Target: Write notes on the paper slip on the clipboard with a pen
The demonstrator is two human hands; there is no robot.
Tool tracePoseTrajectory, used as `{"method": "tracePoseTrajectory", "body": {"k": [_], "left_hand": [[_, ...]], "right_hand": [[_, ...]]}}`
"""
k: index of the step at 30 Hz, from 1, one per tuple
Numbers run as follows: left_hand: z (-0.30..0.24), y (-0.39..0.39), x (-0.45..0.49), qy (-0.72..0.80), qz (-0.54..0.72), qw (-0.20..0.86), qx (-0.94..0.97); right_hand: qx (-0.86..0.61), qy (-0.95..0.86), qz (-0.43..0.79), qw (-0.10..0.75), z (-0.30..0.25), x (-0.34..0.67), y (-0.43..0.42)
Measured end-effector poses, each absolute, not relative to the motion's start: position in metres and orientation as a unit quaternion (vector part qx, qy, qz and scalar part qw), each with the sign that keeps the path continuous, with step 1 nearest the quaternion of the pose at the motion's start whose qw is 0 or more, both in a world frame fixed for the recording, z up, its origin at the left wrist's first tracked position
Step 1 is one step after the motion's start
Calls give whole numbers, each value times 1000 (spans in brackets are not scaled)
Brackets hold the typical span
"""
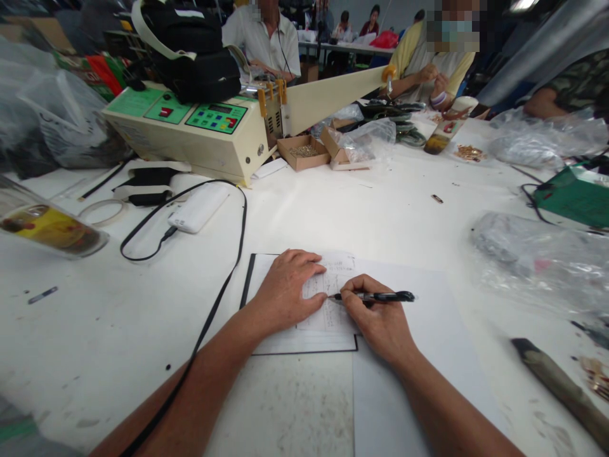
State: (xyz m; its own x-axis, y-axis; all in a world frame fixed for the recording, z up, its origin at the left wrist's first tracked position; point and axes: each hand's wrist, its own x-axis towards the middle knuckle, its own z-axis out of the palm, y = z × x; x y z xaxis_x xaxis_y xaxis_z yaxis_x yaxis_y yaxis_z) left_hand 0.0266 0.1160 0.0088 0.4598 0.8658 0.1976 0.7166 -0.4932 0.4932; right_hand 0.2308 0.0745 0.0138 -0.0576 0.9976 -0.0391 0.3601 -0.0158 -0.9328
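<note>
Writing seems partway: right hand [378,320] clamped on slim black pen [387,296], left hand [285,292] spread on handwritten white paper [329,319]; remainder unclear.

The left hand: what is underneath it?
Under the left hand are a black-edged pad and, on top of that, a small handwritten sheet. Handwriting shows to the hand's right; whatever the hand covers, including any further writing, cannot be seen.

I am watching through one head-worn camera, which is facing forward and down, looking from close above onto both hands [287,290] and the worktop [333,209], its top reaching people [278,44] beyond.
</note>
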Motion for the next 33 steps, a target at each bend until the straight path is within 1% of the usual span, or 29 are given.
{"method": "tracePoseTrajectory", "body": {"k": [33], "left_hand": [[9, 115, 27, 473, 212, 171, 838]], "right_hand": [[-573, -593, 422, 377, 13, 231, 74]]}}
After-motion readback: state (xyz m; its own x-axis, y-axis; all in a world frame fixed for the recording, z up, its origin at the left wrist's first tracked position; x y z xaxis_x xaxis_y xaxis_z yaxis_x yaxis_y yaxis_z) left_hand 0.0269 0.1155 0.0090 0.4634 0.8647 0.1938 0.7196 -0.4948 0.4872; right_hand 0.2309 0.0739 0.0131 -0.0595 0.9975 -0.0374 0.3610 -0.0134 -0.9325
